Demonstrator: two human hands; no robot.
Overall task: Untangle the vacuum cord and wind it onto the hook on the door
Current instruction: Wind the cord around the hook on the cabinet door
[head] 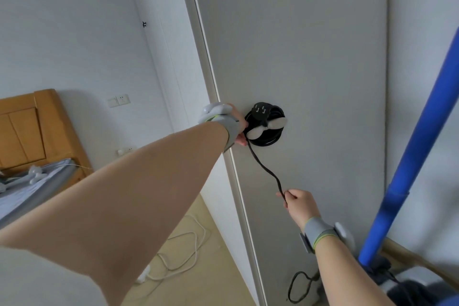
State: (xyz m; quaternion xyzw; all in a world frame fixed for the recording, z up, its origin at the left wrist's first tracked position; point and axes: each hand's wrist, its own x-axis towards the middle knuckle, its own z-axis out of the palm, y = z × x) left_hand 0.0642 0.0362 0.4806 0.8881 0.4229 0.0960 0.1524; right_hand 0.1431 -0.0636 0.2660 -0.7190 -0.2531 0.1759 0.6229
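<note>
**While the coil hangs wound, one loose tail awaits its turn**

As the right grip [296, 200] pinches the black cord [265, 170] between thumb and fingertips, below and right of the hook [265, 127], the strand climbs slack and wavy to the coil's lower left edge. Up there the left grip [239, 130] sits just left of the hook, fingers against the coil [265, 143]. The wrist band hides most of them, so clasping or merely pressing, I cannot tell.

Look at that bundle: several turns ringed round the hook on the door [310, 57], the plug [262, 110] parked just above the hook. My read is that the winding is nearly done, with the final lengths in hand.

Far below the hook, more cord loops on the floor toward the vacuum [409, 156], whose blue tube leans well right of the hook.

Next move, I judge: steady the coil, then carry the pinched strand up and round the hook, taut so no turn slips off.

Writing? No brand or label can be read.
</note>
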